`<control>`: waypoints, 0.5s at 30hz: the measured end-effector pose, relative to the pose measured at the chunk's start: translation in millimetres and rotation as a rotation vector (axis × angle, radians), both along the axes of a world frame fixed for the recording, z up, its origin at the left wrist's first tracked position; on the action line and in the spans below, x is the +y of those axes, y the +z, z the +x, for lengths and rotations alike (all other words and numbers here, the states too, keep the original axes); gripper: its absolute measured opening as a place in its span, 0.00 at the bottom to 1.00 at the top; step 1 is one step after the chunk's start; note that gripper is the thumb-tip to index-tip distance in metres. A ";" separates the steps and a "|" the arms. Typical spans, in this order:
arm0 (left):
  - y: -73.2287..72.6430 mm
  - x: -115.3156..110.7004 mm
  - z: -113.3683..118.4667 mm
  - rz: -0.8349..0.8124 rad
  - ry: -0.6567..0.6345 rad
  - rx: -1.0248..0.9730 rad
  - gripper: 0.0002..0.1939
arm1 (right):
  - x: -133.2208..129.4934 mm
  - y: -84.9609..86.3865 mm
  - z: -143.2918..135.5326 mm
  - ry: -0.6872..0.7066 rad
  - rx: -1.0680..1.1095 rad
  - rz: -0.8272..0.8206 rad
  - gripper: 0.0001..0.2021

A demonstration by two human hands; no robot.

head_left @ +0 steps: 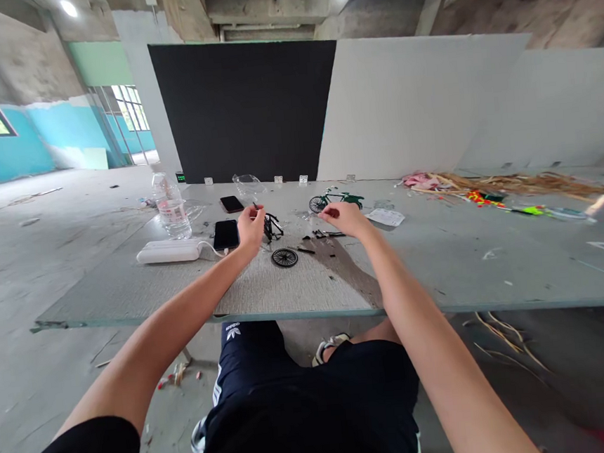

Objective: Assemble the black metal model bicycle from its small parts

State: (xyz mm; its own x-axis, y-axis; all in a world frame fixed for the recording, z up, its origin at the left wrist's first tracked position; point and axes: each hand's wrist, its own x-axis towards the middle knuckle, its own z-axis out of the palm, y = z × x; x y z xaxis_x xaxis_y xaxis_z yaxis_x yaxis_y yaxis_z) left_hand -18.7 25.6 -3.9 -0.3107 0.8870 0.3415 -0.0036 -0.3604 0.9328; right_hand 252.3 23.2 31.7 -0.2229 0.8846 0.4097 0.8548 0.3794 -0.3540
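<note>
My left hand (pixel 252 225) is closed at the left end of a small black bicycle frame part (pixel 273 227), its fingers pinched on it. To the right, my right hand (pixel 341 217) hovers with thumb and fingertips pressed together; anything between them is too small to make out. Just behind it stands a green model bicycle (pixel 335 199). A loose black spoked wheel (pixel 284 257) lies flat in front of my left hand. Small black parts (pixel 328 234) are scattered between and below my hands.
On the left of the table (pixel 128 291) are a white power strip (pixel 169 251), a clear bottle (pixel 170 206) and two phones (pixel 226 234). A paper slip (pixel 386 217) lies right of my right hand. Dry strips and colourful pieces (pixel 483 198) lie far right, before upright boards.
</note>
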 end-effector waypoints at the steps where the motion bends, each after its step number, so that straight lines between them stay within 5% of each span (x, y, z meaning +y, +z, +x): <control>1: 1.9 0.8 -1.2 0.006 0.000 -0.030 0.08 | -1.9 2.1 2.8 0.007 0.014 0.003 0.15; 10: 11.6 1.4 -8.9 0.026 0.057 -0.099 0.07 | -15.9 -7.5 -54.5 0.305 -0.085 -0.281 0.20; 15: 8.2 2.0 -6.9 0.034 0.037 -0.073 0.07 | -8.2 -12.6 -52.4 0.252 -0.147 -0.341 0.16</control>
